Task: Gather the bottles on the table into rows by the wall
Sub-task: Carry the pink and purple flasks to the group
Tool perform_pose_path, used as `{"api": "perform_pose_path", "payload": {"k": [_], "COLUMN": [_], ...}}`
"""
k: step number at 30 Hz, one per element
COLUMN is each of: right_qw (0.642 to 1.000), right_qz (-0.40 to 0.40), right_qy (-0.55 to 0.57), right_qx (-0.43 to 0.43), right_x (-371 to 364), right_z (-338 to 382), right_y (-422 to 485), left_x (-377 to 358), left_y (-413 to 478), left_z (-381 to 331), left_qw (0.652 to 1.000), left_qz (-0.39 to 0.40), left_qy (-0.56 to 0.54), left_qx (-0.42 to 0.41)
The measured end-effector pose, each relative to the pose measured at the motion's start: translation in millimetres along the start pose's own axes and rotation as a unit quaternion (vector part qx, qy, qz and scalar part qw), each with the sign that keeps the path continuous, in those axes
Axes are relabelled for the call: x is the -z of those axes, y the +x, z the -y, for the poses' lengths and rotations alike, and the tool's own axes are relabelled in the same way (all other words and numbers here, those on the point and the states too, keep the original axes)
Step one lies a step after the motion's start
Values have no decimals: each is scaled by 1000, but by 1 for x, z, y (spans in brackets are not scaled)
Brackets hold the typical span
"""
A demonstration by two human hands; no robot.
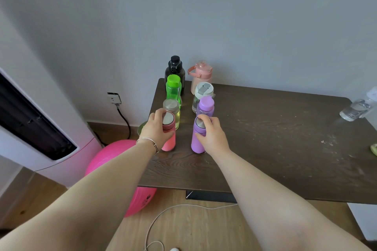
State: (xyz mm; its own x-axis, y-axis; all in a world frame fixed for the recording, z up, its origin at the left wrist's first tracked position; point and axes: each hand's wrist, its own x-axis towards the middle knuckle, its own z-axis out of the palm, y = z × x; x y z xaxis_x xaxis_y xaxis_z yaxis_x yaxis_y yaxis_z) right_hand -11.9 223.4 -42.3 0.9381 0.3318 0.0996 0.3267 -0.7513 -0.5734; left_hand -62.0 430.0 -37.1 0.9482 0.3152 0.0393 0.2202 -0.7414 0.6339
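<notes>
Two rows of bottles are seen on the dark wooden desk (265, 128), running from the grey wall. In the left row a black bottle (174, 71), a bright green plastic bottle (173, 88), a clear steel-lidded jar (172, 109) and a coral-pink steel-capped flask (169, 140) are lined up; the flask is gripped by the left hand (158, 128). In the right row a pale pink handled jug (200, 75), a white-lidded clear bottle (203, 94), a purple-capped clear bottle (206, 106) and a lilac steel-capped flask (197, 140) stand, the last gripped by the right hand (212, 136). A clear plastic bottle (355, 110) lies well apart at the desk's right edge.

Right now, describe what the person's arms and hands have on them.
Both forearms are bare, with no sleeves in view. The left hand has a thin silver bangle round its wrist. The right hand wears nothing: no ring, watch or glove shows.
</notes>
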Motion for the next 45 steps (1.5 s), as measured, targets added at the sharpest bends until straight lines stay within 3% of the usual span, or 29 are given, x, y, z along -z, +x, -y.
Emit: {"api": "perform_pose_path", "payload": {"k": [26,33,37,41,45], "right_qw": [1000,998,997,994,984], "right_qz": [16,37,52,71,58], "right_qy": [-1,21,-9,-77,-165], "right_qx": [-14,-52,-49,-25,14], "right_x": [4,11,16,26,46], "right_z": [-11,-6,-3,-6,-17], "right_y": [-2,-2,-1,-5,-14], "left_x": [-13,-13,-13,-10,-11], "left_y": [2,3,0,1,-1], "left_z": [-5,-11,-12,-25,-55], "left_qw": [999,998,990,953,934], "left_qz": [24,39,13,8,17], "left_qy": [13,44,139,276,305], "left_qx": [26,27,-25,-125,-185]}}
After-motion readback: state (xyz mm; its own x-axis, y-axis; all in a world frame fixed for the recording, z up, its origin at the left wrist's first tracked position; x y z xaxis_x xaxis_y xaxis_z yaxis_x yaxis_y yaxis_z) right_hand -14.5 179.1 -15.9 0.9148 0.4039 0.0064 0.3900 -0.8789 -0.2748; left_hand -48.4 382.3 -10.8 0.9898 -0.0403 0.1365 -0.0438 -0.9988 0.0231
